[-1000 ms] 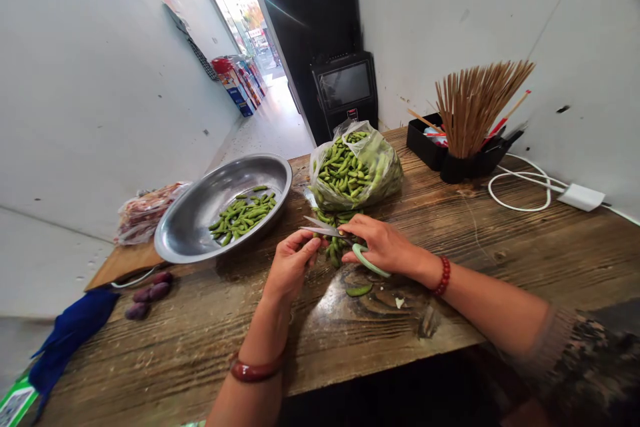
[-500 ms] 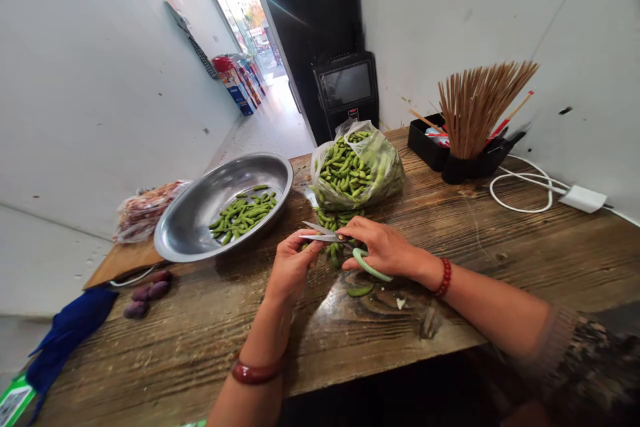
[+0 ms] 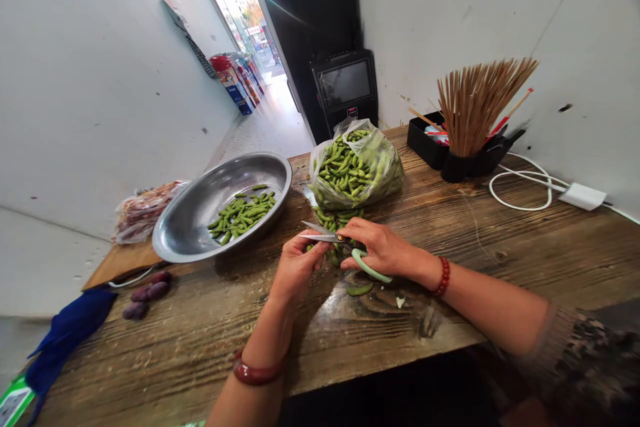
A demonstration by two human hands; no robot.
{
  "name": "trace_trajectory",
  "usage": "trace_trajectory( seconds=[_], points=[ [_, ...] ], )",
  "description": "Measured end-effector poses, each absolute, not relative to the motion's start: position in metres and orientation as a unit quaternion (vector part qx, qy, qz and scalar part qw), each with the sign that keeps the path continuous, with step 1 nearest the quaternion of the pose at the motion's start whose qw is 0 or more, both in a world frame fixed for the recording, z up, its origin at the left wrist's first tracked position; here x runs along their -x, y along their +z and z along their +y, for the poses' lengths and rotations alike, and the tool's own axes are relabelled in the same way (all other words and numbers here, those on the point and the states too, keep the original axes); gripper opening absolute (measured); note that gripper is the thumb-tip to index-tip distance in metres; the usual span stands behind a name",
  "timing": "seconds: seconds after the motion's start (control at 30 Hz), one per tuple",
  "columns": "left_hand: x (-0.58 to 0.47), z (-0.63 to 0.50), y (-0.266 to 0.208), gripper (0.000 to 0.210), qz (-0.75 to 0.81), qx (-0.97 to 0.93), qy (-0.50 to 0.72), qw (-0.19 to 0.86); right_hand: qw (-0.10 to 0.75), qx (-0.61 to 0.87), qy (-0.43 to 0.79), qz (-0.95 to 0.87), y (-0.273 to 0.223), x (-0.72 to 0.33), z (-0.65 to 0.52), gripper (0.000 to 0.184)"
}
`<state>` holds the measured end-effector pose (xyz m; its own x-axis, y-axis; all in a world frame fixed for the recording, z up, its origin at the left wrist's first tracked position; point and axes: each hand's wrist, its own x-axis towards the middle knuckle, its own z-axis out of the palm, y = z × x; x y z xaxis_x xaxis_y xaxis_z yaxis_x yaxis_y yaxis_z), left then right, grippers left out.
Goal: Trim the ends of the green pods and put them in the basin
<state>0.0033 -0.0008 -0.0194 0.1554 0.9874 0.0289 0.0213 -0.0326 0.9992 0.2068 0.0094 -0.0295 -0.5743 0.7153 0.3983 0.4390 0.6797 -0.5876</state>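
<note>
My right hand [image 3: 377, 247] is closed on a pair of scissors [image 3: 325, 237] with pale green handles, its blades spread and pointing left. The blades lie over the fingertips of my left hand [image 3: 295, 268]. That hand is pinched, with a bit of green showing at its fingers, an edamame pod mostly hidden by them. Behind and beneath my hands lies a small heap of edamame pods [image 3: 334, 219]. One loose pod [image 3: 359, 289] rests on the wooden table in front of my right hand. Beyond stands a clear plastic bag [image 3: 383, 177] full of pods.
A steel basin [image 3: 187, 220] with some pods stands at left, beside a plastic-wrapped bundle [image 3: 145, 213]. Several purple-red oval things [image 3: 150, 291] and a blue cloth [image 3: 75, 323] lie nearer. At back right are a holder of wooden skewers [image 3: 465, 113], a black box [image 3: 425, 143] and a white cable [image 3: 520, 209].
My left hand has shifted slightly right and turned a little toward the scissors. My right hand and the scissors look nearly unchanged, blades still apart.
</note>
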Motion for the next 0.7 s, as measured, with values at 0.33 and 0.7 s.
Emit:
trace_trajectory(
  seconds=[0.33, 0.7],
  points=[
    [0.005, 0.001, -0.017, 0.019, 0.488, -0.542, 0.441, 0.523, 0.307, 0.344, 0.216, -0.861, -0.029, -0.209, 0.012, 0.038],
    [0.008, 0.006, -0.011, 0.02, 0.498, -0.485, 0.442, 0.567, 0.35, 0.387, 0.223, -0.824, -0.036, -0.213, 0.024, 0.035]
  ],
)
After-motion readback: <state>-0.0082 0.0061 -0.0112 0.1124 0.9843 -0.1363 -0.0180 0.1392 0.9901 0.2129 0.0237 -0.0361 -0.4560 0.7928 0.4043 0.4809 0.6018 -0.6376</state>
